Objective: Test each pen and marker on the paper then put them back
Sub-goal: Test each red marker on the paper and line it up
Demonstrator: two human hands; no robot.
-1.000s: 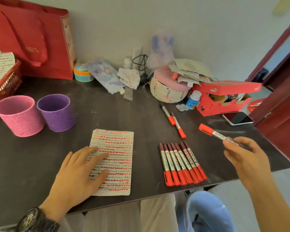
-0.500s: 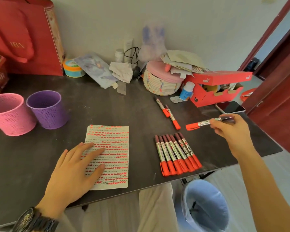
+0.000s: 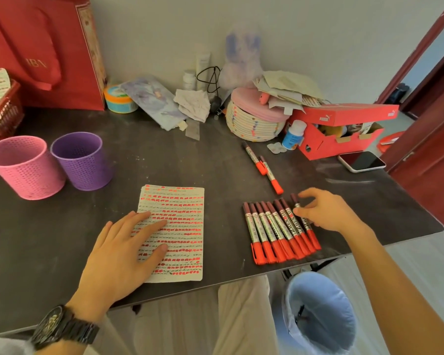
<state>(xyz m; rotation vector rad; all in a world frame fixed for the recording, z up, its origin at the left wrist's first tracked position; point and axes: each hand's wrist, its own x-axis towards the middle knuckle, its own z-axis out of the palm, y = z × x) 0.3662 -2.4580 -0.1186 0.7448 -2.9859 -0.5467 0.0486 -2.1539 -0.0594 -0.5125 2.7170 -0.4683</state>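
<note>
Left hand (image 3: 121, 254) flat, fingers straight and spread, pressing the paper (image 3: 182, 221); the paper's bottom edge sits just inside the table (image 3: 62, 226) front edge. Right hand (image 3: 328, 213) fingers curled, thumb and fingertips pinching the end marker (image 3: 314, 239), which lies at the right end of the marker row (image 3: 269, 234). Row's red caps near the front edge, bin (image 3: 318, 316) below. Two loose markers (image 3: 271, 175) behind the row, apart from it. Phone (image 3: 362, 161) well apart, by the right edge. Pink cup (image 3: 23, 167) and purple cup (image 3: 82, 160) side by side, far left.
</note>
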